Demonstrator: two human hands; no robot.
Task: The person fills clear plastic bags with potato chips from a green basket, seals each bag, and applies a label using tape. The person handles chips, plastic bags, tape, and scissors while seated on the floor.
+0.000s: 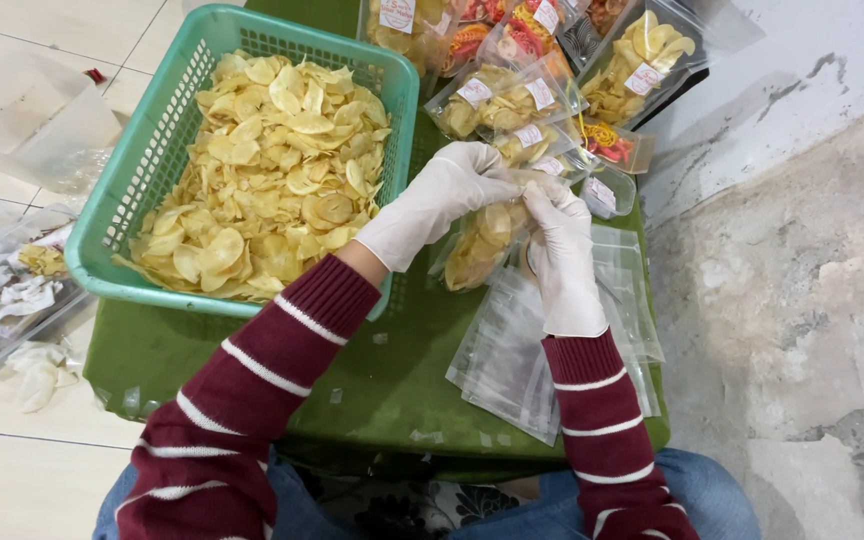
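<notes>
Left hand (452,190): gripping bag (482,245) top, right of basket (127,190).
Right hand (562,250): pinching same bag.
Chips (262,170): filling basket.

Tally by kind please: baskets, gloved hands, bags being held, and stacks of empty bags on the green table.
Green basket of chips: 1
Gloved hands, left and right: 2
Chip-filled bag held in both hands: 1
Stack of empty clear bags: 1
Total: 5
Filled, labelled bags behind overlap too much to count.
</notes>
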